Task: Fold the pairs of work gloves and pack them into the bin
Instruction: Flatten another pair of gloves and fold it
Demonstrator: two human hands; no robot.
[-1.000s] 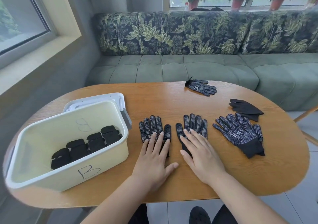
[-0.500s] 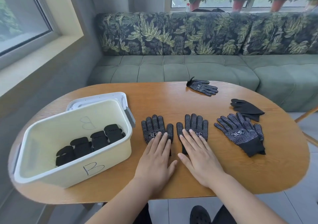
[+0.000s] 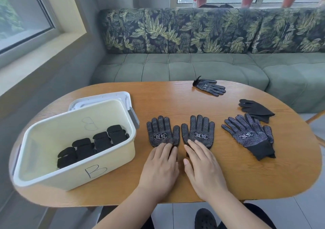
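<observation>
Hands: left hand (image 3: 161,169) and right hand (image 3: 204,170) flat, fingers straight, on paired gloves (image 3: 163,132).
Around: bin (image 3: 105,160) left; loose gloves (image 3: 248,135) right.

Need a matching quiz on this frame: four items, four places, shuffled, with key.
Items
1. folded black glove bundles
2. white plastic lid
3. lone dotted black knit glove
4. left hand

Places
A. far edge of the wooden table, near the green sofa
B. inside the cream plastic bin marked B
C. behind the bin
D. resting on the cuff of a flat dotted glove

Pairs: 1-B, 2-C, 3-A, 4-D
</observation>
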